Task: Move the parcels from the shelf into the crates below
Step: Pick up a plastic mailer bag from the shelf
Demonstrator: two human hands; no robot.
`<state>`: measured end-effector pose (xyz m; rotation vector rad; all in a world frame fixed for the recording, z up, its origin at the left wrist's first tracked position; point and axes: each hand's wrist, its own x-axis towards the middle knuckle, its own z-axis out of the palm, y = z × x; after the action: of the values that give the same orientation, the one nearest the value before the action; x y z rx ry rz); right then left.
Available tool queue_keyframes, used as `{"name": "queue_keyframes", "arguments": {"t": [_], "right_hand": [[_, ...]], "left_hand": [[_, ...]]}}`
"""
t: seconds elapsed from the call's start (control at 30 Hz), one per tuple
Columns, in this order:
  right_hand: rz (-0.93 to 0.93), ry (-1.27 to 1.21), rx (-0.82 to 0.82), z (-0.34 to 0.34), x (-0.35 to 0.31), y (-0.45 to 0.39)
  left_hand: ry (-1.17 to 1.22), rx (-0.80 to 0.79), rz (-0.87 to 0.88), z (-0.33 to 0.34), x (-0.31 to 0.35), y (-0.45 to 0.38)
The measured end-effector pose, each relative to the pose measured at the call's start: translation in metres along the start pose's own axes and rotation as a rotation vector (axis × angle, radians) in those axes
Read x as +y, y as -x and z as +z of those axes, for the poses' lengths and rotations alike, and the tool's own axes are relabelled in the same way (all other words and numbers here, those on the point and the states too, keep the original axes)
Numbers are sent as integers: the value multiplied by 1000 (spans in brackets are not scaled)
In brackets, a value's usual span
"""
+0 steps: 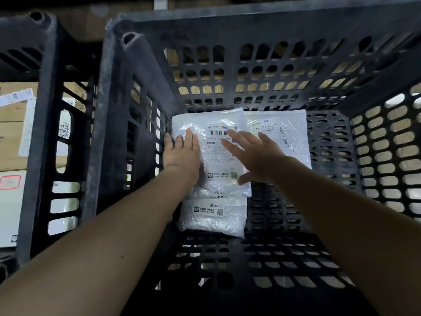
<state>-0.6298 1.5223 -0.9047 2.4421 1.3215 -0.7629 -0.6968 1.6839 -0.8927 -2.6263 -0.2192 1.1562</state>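
Observation:
I look down into a black slotted plastic crate (pixel 262 65). On its floor lie three white plastic mail bags with printed labels. The top parcel (pixel 218 156) lies at the far left of the floor. A second parcel (pixel 284 133) lies beside it to the right, partly under it. A third parcel (pixel 211 215) sticks out from beneath on the near side. My left hand (pixel 182 153) lies flat on the top parcel's left edge with straight fingers. My right hand (pixel 252 153) rests with spread fingers over the top parcel's right side.
A second black crate (pixel 57 110) stands to the left, holding cardboard boxes (pixel 13 124) with shipping labels. The right and near parts of the main crate's floor (pixel 296 252) show bare slotted plastic. Dark shelving runs along the top.

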Motion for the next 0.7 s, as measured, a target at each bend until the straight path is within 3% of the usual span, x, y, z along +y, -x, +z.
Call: {"name": "queue_keyframes", "arguments": {"t": [0.2,0.37,0.7], "right_hand": [[28,49,-35,-5,-6,5],[57,50,-79,-44,-13,48],[198,-30,-195,-238,-12,223]], "left_hand": [[-117,37,9,-5,-6,9],[-221,64,79,-40,-23,65],[-174,187,80,-198,-90,260]]}}
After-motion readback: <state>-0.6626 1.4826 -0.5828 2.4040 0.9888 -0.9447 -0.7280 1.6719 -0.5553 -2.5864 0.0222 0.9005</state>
